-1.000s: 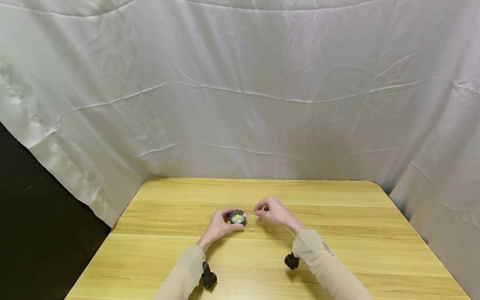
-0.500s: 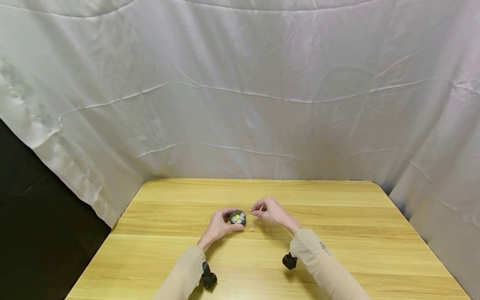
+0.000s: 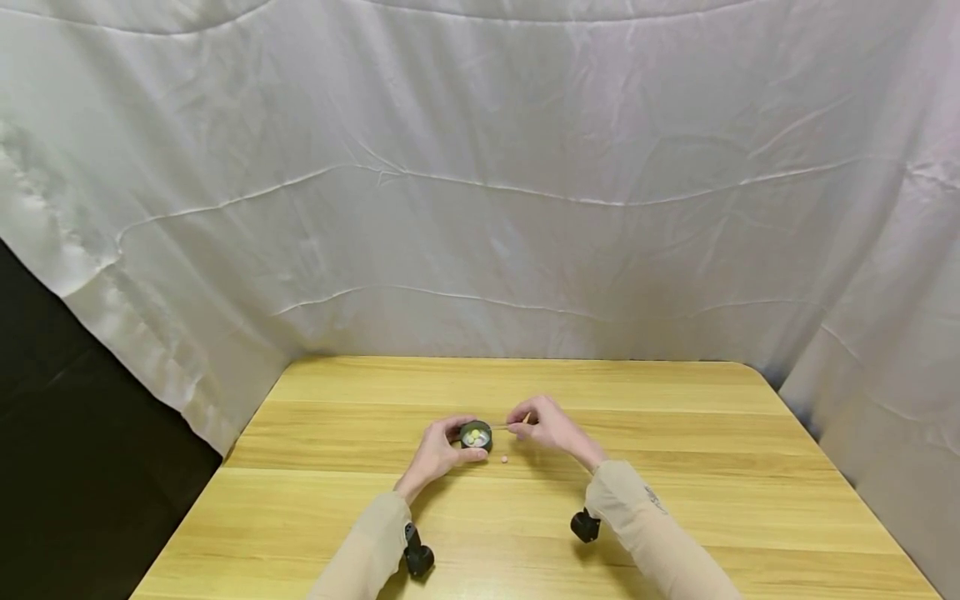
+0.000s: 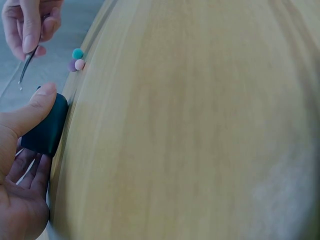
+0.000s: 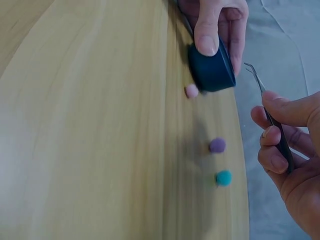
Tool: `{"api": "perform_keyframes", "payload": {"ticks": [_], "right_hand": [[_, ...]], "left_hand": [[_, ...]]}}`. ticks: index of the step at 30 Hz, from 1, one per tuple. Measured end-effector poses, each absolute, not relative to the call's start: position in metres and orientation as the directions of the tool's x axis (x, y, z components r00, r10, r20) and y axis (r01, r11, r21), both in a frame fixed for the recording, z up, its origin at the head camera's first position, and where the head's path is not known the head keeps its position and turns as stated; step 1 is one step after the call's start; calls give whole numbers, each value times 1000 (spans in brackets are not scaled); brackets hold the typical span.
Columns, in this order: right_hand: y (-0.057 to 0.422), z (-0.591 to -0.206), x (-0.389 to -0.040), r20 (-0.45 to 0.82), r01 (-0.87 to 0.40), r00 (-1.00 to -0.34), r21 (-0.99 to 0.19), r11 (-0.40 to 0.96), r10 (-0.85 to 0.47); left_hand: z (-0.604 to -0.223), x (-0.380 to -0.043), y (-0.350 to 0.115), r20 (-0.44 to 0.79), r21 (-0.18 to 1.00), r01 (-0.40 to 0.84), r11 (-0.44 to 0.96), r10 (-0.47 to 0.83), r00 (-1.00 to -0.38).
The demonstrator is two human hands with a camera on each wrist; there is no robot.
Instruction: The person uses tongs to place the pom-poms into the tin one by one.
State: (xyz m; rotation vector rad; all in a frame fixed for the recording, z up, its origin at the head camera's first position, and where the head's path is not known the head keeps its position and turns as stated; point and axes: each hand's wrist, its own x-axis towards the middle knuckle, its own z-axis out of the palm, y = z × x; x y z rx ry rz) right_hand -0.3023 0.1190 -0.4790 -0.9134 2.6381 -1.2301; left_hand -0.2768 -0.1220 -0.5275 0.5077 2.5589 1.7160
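A small dark round cup (image 5: 212, 72) stands on the table, with pale and yellow balls (image 3: 474, 437) inside it. My left hand (image 3: 437, 452) holds the cup between thumb and fingers. In my right hand (image 3: 551, 425) is a pair of curved-tip tweezers (image 5: 260, 84), pinched between thumb and fingers. Its tips are slightly apart, with nothing between them, just to the right of the cup's rim. A pink pom-pom (image 5: 192, 90) lies close beside the cup. Farther along, a purple pom-pom (image 5: 217, 145) and a teal pom-pom (image 5: 223, 178) rest on the wood.
The wooden table (image 3: 675, 433) reaches back to a hanging pale grey cloth (image 3: 480, 250). Black wrist cameras hang below both sleeves, the left camera (image 3: 418, 560) and the right camera (image 3: 585, 526). A dark panel (image 3: 75, 433) is at the far left.
The pink ball that was at the tweezers' tips has been let go at the cup. My right hand moved left toward the cup, then back right a little. The left hand stayed put.
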Motion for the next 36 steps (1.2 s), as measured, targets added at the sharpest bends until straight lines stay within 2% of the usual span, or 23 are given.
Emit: {"api": "perform_keyframes", "payload": {"ticks": [4,15,36], "right_hand": [[133,-483,-302,174,-487,-818,-716,500,-548],[165,-494,-303,161,-426,-882,-673,605,-443],[163,-496,-301,137,-420,-886,-642,641,-444]], "left_hand": [[-527,-276,-122,154,903,246,352,270,-951],[-529,-276,-124,157,902,253,351,280,-947],[-527,-276,-122,145,902,238,360,266,-953]]}}
